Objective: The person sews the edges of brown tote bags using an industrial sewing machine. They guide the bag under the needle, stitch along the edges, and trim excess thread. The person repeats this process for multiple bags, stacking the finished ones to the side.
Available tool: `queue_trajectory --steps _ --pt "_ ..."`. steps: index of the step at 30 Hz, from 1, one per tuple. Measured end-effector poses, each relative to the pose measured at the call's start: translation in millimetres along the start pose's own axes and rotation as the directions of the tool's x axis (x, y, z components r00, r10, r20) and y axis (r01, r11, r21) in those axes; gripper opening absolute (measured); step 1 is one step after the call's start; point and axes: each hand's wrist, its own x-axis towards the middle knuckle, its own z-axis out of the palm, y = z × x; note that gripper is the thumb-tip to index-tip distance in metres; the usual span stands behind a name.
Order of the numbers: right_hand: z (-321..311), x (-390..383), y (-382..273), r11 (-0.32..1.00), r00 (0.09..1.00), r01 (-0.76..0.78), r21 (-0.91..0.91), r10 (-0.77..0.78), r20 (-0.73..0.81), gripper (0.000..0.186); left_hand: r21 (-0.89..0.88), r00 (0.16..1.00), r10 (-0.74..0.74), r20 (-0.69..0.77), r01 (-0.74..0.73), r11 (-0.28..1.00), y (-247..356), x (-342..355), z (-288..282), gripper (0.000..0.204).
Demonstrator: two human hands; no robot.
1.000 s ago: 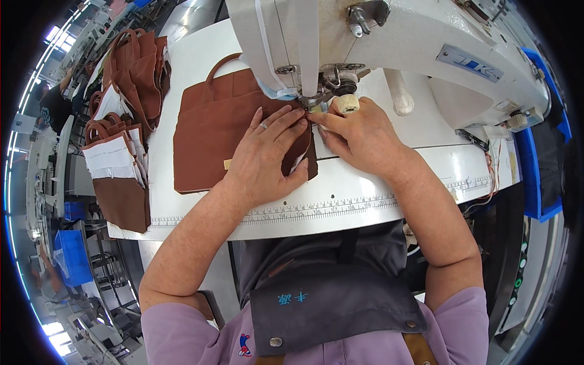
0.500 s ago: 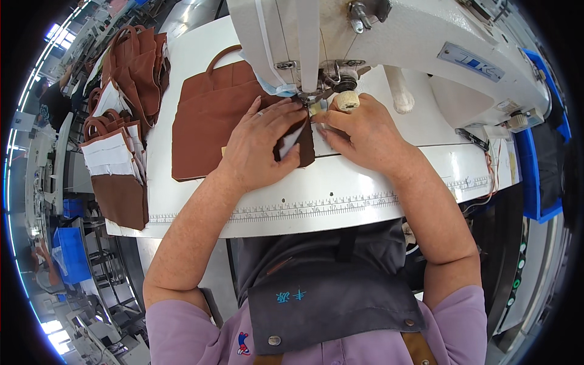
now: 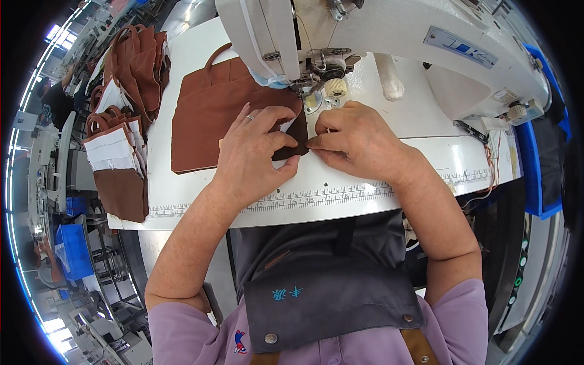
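Fabric bag, reddish-brown and flat (image 3: 210,115), is lying on the glossy white table (image 3: 159,185), arched handle (image 3: 210,61) apparently attached, dark-brown right edge (image 3: 297,131) seemingly not fully sewn, while the right hand (image 3: 356,143) is pinching that edge and the left hand (image 3: 252,152) is touching it, grip unclear.

Table (image 3: 188,188): bright, glossy, soft glare
Strip light (image 3: 7,188): bent by fisheye along left rim
Window (image 3: 59,333): blown white, lower left

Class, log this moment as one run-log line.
left hand: on brown bag; right hand: pinching bag's near right corner; sewing machine: over bag's far right; other bags: farther left
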Motion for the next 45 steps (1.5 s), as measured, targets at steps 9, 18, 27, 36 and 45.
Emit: queue_trajectory --steps 9,18,27,36,45 --pt "-0.5 -2.1 -15.8 0.997 0.999 0.038 -0.066 -0.038 -0.001 0.011 -0.124 0.985 -0.173 -0.020 0.170 0.978 -1.0 -0.5 2.1 0.017" --pt "3.0 -1.3 -12.5 0.999 0.999 0.029 -0.045 -0.028 0.018 0.020 -0.065 0.988 -0.108 -0.109 0.101 0.993 -8.8 -7.2 9.2 0.015" --pt "7.3 -1.9 -14.9 0.999 0.994 0.017 -0.045 -0.012 0.106 0.024 0.027 0.976 0.097 -0.196 -0.093 0.995 -6.7 0.8 -2.7 0.014" --pt "9.3 -2.7 -14.1 0.999 0.994 0.030 -0.030 -0.026 0.111 0.021 -0.015 0.986 0.108 -0.126 -0.111 0.994 -12.5 -3.6 7.8 0.012" --pt "4.7 -2.1 -22.0 0.999 0.985 0.026 -0.037 -0.020 0.172 0.018 -0.070 0.978 0.167 -0.121 -0.176 0.982 -19.0 -6.1 18.0 0.020"
